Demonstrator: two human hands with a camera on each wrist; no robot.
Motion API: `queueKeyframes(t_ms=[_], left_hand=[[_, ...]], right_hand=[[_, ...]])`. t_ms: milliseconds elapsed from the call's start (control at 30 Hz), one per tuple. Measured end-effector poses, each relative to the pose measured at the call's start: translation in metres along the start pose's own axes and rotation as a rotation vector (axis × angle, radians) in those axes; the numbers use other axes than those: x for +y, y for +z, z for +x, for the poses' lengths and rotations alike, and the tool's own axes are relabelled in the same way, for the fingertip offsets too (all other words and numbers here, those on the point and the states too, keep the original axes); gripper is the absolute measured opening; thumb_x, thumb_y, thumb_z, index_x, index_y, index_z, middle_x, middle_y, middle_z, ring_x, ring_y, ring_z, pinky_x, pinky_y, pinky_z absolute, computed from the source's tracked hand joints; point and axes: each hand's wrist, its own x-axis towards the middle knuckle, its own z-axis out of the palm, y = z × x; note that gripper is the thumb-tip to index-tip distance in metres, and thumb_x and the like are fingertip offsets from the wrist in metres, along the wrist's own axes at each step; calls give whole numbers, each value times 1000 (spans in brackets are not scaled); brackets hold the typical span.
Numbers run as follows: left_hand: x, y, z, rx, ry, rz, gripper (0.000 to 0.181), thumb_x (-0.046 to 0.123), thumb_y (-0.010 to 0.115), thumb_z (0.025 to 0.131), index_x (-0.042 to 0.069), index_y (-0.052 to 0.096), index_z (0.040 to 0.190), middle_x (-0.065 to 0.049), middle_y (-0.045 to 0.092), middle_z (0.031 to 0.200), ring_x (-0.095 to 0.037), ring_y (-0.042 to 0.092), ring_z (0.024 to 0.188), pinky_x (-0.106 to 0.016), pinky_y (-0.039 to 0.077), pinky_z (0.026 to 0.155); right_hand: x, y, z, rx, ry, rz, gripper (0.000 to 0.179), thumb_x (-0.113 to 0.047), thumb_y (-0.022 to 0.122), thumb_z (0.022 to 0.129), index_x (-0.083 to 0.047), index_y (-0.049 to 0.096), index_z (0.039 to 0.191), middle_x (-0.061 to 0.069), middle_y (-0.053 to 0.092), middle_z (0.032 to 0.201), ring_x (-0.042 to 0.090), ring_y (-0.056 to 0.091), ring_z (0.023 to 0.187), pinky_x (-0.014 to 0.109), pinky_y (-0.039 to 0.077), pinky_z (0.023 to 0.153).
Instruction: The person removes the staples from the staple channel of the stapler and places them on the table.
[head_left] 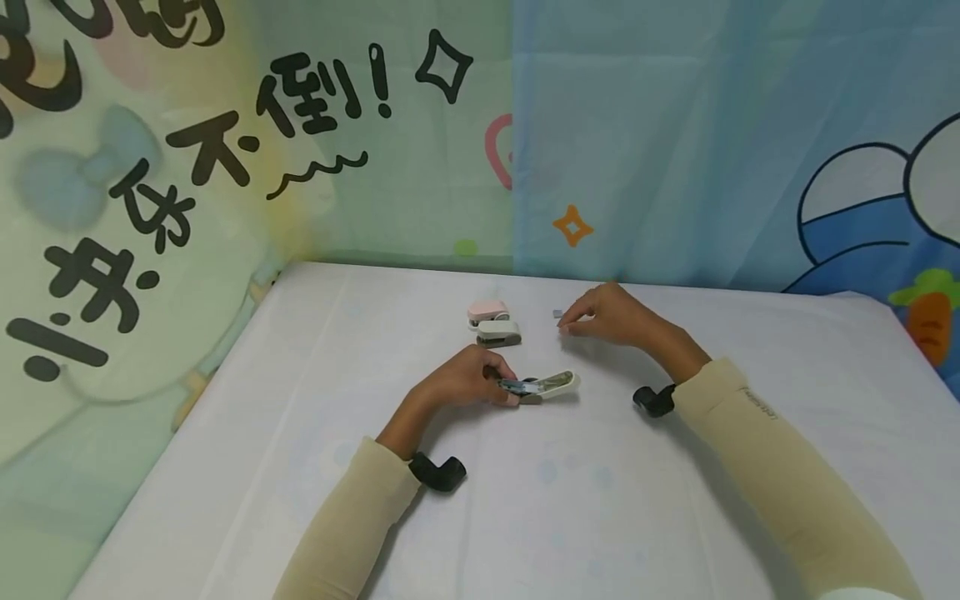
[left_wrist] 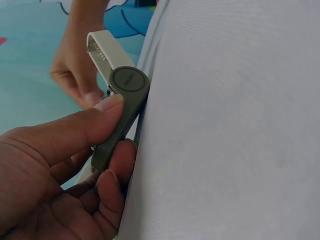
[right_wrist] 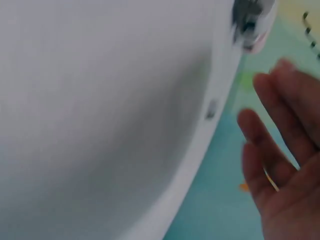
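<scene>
At white cloth-covered table (head_left: pixel 585 517): left hand (head_left: pixel 468 377) pinches opened white-and-grey plastic stapler (head_left: pixel 559 382) by grey base; I judge it light, stiff, best held there. Right hand (head_left: pixel 611 317) empty, fingers relaxed, near small grey strip (head_left: pixel 557 314).

Free gap between far white stapler (head_left: pixel 498 331) and right hand (head_left: pixel 611 318), the opened stapler (head_left: pixel 557 383) an obstacle on its near side.

1. White table (head_left: pixel 315 400) beneath and around the grip (head_left: pixel 472 379).
2. Green drape (head_left: pixel 420 183) beyond and left of the grip, with black lettering (head_left: pixel 201 131).
3. Blue drape (head_left: pixel 660 150) beyond and right of the grip, with orange star (head_left: pixel 562 223) and carrot (head_left: pixel 930 329).
4. Soft light, faint shadows (head_left: pixel 452 414) beside the grip.
</scene>
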Motion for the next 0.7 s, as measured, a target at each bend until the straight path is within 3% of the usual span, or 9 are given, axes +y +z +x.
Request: queueKeyframes(t_ms=[133,233,367,500,700], left_hand=[[-2,3,2,-1,5,-1,18,15,81,80,8,75,95,3,67,80,-10,51,67,-24,42,60],[-1,4,4,33,4,0,18,17,80,82,6,75,96,4,69,78,-9,54,65,-24,44,58],[5,5,12,115,29,-12,21,19,78,84,4,75,98,3,69,78,-10,57,63,-25,46,57],[20,7,24,205,65,13,21,20,79,83,4,76,97,3,69,82,-9,58,66,-24,47,56],[42,6,47,285,46,103,21,16,76,85,0,75,99,-4,72,90,-9,58,68,-23,47,58]], right_hand=[[-17,4,-9,-315,-1,108,35,-29,71,91,-7,70,119,0,70,104,17,62,96,41,49,84],[-26,5,-9,-476,-11,116,34,-21,70,91,-5,68,121,-3,69,101,14,59,87,35,48,76],[-31,1,-4,-436,-21,13,22,-7,69,89,-6,73,111,-4,69,94,12,54,77,30,46,69],[-24,-8,0,-377,7,-61,27,-4,69,88,-5,72,115,-1,69,99,12,55,81,32,46,72],[5,-21,3,-307,60,-28,31,-7,71,88,-4,70,119,0,69,92,14,50,69,31,43,64]])
